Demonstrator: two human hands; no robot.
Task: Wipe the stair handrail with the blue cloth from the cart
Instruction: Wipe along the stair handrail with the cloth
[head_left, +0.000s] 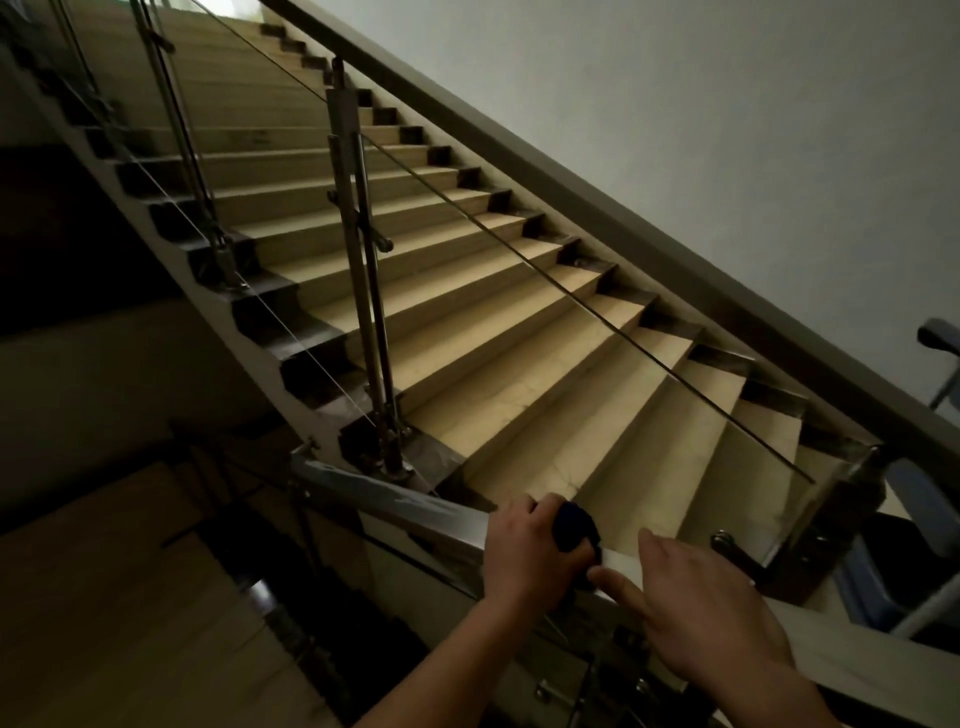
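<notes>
A flat metal handrail (405, 506) crosses the lower part of the view from left to right. My left hand (524, 553) grips a bunched dark blue cloth (574, 527) and holds it against the top of this rail. Just right of it, my right hand (711, 603) rests on the same rail with straight fingers, its fingertips almost touching the cloth. A second, long handrail (597, 192) climbs along the far side of the stairs, from lower right up to upper left.
Beige steps (519, 332) rise ahead behind glass panels held by steel posts (371, 291). A white wall is at the right. Part of a blue cart (914, 540) shows at the right edge. A dark drop lies to the lower left.
</notes>
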